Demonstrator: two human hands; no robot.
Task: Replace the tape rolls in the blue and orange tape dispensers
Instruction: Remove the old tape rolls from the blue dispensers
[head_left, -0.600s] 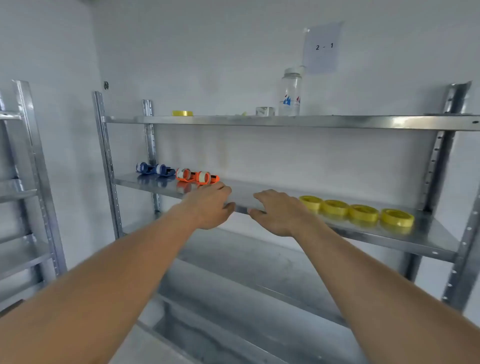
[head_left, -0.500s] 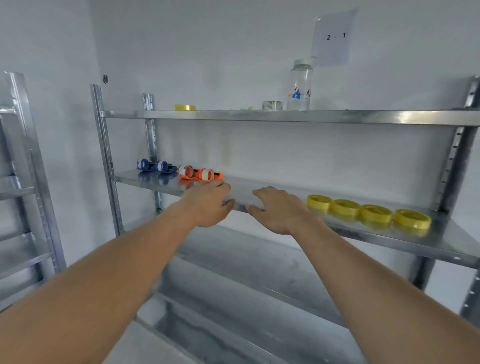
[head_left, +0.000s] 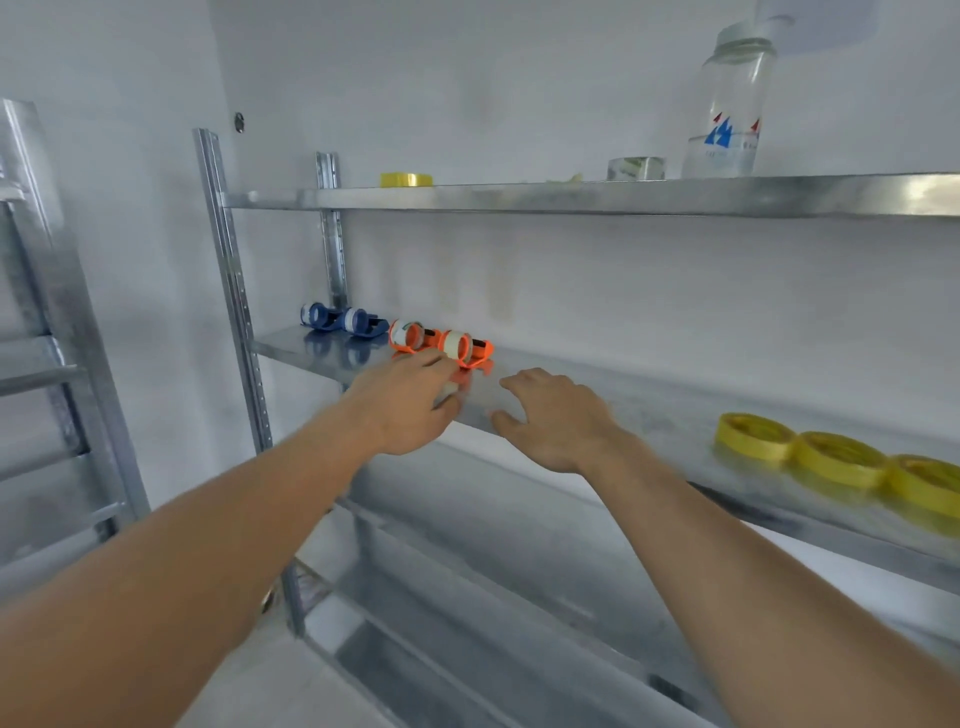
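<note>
1. Blue tape dispensers (head_left: 340, 323) lie at the middle shelf's (head_left: 649, 410) left end.
2. Orange tape dispensers (head_left: 441, 344) lie next, long axes along the shelf.
3. Left hand (head_left: 410, 405), loosely spread, sits just before them, nearest.
4. Right hand (head_left: 556, 421) spread, holds nothing.
5. Yellow tape rolls (head_left: 831, 460) far right.

Shiny galvanised metal shelf (head_left: 649, 410), glossy orange plastic dispensers (head_left: 441, 345), clear bottle (head_left: 730, 114).
</note>
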